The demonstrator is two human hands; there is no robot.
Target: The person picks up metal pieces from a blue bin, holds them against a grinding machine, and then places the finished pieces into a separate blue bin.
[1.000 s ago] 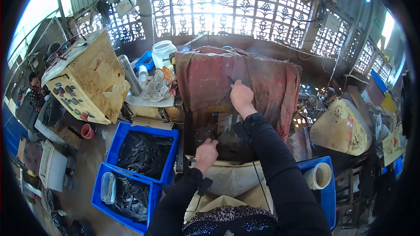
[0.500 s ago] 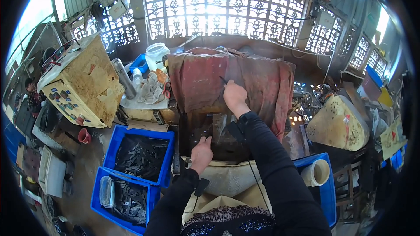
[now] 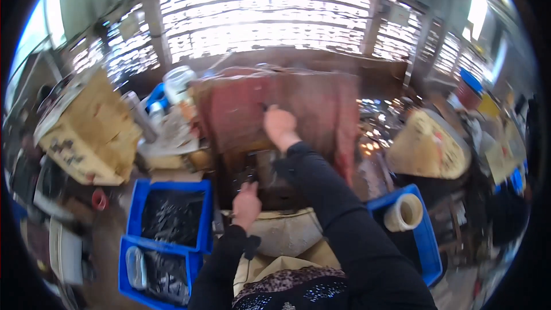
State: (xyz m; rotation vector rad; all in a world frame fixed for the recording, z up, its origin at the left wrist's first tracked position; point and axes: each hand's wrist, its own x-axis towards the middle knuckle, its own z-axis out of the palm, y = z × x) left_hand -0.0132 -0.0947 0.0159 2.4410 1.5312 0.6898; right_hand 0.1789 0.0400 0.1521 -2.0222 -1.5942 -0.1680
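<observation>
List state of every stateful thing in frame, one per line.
Right hand: stretched forward, resting on the reddish rusty machine cover; grip unclear from blur.
Left hand: closed at the dark machine base, held item not discernible.
Upper blue plastic bin: open, filled with dark parts.
Lower blue plastic bin: open, holding dark parts.
Beige tape roll: lying in right blue tray.

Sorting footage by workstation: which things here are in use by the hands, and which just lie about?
In use: left hand and right hand on the red-draped machine.

Lying about: blue crates, tape roll, yellowed box, white jar.
</observation>
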